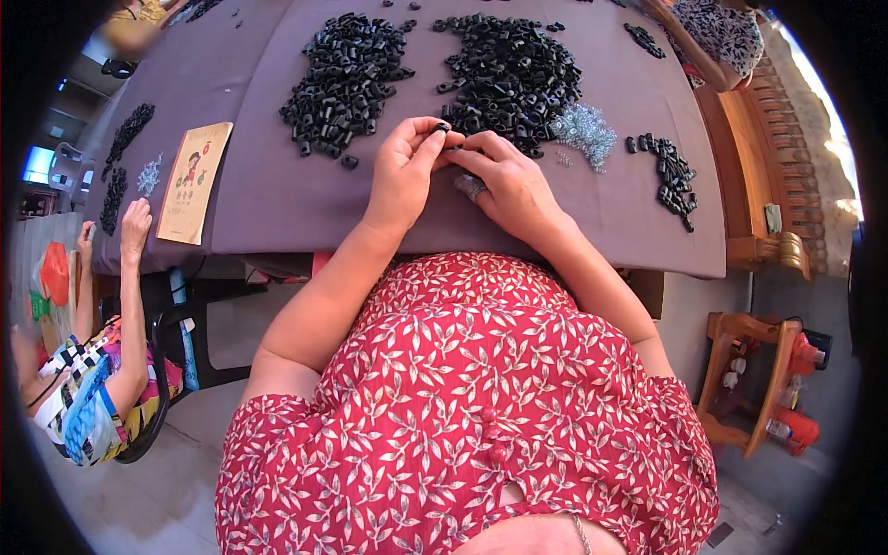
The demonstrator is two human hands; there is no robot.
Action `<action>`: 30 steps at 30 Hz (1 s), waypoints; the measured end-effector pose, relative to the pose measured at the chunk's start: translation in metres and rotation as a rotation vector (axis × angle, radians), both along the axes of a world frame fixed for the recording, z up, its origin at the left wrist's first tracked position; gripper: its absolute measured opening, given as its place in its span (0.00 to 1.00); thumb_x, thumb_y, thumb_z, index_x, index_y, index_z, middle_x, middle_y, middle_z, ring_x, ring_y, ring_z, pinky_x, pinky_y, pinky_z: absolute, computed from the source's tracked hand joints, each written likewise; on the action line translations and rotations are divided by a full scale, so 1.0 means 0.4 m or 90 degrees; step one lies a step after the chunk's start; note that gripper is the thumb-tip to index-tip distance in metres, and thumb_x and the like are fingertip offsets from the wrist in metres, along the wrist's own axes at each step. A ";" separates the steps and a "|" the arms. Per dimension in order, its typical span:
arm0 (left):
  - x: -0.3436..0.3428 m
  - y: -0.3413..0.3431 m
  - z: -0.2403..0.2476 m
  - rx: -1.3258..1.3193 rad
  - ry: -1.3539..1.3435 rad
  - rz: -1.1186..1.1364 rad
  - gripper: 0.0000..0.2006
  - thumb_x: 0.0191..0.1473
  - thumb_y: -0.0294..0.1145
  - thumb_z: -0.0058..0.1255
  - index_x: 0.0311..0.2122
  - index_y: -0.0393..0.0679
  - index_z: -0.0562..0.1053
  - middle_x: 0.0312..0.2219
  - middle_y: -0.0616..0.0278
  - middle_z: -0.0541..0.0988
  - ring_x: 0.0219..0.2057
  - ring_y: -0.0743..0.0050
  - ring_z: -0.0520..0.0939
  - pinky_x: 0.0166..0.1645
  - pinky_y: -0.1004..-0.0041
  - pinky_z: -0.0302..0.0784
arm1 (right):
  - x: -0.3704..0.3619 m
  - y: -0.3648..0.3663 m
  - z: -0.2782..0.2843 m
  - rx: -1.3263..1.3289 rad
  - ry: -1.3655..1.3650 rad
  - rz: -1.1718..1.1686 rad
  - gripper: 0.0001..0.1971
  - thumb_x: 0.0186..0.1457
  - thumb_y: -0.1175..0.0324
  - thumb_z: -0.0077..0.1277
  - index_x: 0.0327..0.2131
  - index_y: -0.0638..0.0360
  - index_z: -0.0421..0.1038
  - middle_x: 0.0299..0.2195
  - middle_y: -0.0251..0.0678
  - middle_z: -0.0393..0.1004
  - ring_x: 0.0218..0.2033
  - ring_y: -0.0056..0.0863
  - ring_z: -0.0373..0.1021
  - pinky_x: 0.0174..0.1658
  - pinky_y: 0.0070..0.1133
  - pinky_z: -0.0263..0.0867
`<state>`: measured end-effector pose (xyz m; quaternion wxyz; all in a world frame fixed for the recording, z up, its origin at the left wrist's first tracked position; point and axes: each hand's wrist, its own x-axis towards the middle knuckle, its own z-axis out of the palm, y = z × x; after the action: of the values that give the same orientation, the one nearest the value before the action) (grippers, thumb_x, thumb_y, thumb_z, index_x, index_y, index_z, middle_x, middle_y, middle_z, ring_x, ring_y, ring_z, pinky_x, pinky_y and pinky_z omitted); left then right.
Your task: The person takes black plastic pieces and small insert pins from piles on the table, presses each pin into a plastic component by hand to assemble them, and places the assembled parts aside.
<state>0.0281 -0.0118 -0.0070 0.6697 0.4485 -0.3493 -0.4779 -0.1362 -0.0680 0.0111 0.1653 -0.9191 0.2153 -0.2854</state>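
Observation:
My left hand (405, 176) is closed in a pinch at the table's near side, holding a small black plastic piece (443, 128) between thumb and fingertips. Close against it, my right hand (509, 185) has its thumb and finger pinched near the same spot; what lies between those tips is too small to make out. Under its curled fingers shows a clump of small silvery pieces (470, 186). Beyond my hands lie two large heaps of short black plastic pieces, a left heap (342, 79) and a right heap (509, 74). Small clear, silvery pieces (585, 134) are piled beside the right heap.
A grey-brown cloth covers the table (268, 157). A thin booklet (194, 183) lies at the left. More black pieces (673, 180) lie at the right. People sit around, one with a hand (136, 222) at the left edge. A wooden stool (749, 379) stands lower right.

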 end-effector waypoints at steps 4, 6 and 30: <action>-0.001 0.000 0.000 -0.055 -0.146 0.055 0.08 0.64 0.27 0.45 0.45 0.37 0.70 0.39 0.58 0.81 0.41 0.79 0.80 0.48 0.80 0.74 | 0.000 -0.002 -0.015 -0.034 -0.008 0.020 0.17 0.40 0.78 0.57 0.39 0.57 0.75 0.40 0.34 0.71 0.42 0.35 0.69 0.43 0.29 0.70; -0.008 -0.008 -0.005 -0.087 -0.116 0.047 0.07 0.63 0.25 0.45 0.45 0.35 0.70 0.37 0.58 0.80 0.40 0.80 0.79 0.46 0.79 0.74 | -0.002 0.001 -0.013 -0.050 -0.004 0.019 0.16 0.41 0.77 0.57 0.38 0.56 0.76 0.39 0.33 0.71 0.41 0.35 0.69 0.42 0.29 0.70; -0.009 -0.002 -0.007 -0.048 -0.126 -0.045 0.07 0.62 0.23 0.47 0.43 0.34 0.73 0.36 0.61 0.80 0.39 0.79 0.80 0.48 0.78 0.76 | -0.026 -0.020 -0.007 0.081 -0.132 -0.026 0.15 0.42 0.81 0.56 0.38 0.59 0.75 0.34 0.36 0.75 0.38 0.35 0.70 0.42 0.28 0.68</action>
<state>0.0244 -0.0126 -0.0098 0.6307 0.4554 -0.4472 -0.4414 -0.1466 -0.0759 0.0085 0.2390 -0.8679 0.2332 -0.3679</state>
